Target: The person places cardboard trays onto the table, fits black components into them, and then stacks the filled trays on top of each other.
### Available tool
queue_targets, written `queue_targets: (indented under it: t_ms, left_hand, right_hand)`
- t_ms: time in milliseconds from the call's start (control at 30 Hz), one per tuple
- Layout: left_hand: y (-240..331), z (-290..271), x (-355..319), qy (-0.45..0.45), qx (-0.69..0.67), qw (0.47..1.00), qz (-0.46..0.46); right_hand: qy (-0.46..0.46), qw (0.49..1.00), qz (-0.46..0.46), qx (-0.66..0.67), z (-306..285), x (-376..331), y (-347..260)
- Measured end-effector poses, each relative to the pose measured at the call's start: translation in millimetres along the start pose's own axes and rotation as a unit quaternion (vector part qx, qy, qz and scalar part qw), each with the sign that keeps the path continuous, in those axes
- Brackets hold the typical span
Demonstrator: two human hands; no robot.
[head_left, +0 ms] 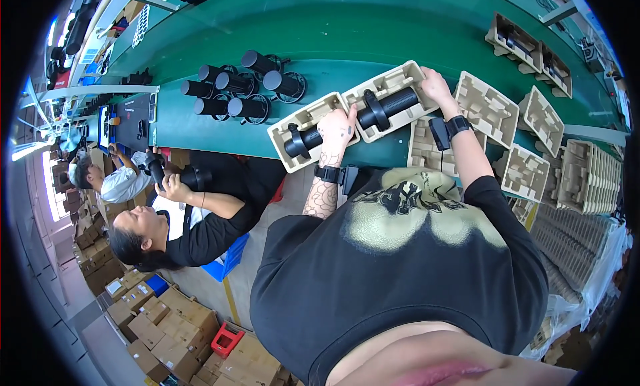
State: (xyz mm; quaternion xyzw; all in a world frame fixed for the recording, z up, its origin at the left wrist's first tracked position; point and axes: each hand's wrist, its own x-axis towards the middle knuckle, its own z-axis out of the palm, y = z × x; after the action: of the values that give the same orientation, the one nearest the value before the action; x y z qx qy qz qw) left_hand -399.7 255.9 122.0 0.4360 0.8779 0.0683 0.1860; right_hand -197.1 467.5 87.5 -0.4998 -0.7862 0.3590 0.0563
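Observation:
Two beige molded-pulp trays lie end to end at the bench's near edge. In the right tray [402, 71] rests a black cylindrical device [398, 103] with a ring-shaped handle around it. A similar black device [298, 144] lies in the left tray [279, 134], its right end hidden under my hand. My left hand [337, 125] is closed at the walls where the two trays meet; its fingertips are partly hidden. My right hand [435, 86] grips the right tray's far right corner. Both wrists wear black straps with small boxes.
Several black cylinders with round handles [247, 108] stand on the green bench [373, 26] at left. More pulp trays [490, 109] lie at right, beside a tall tray stack [590, 176]. A seated co-worker [193, 229] at left holds a black device. Cardboard boxes [177, 329] fill the floor behind.

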Motion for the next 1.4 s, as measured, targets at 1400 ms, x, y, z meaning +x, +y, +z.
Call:
queue_targets:
  t_ms: [1400]
  left_hand:
    - [8.3, 10.1, 4.5, 0.029, -0.049, 0.998, -0.011]
  right_hand:
    - [0.058, 0.998, 0.005, -0.036, 12.8, -6.1, 16.4]
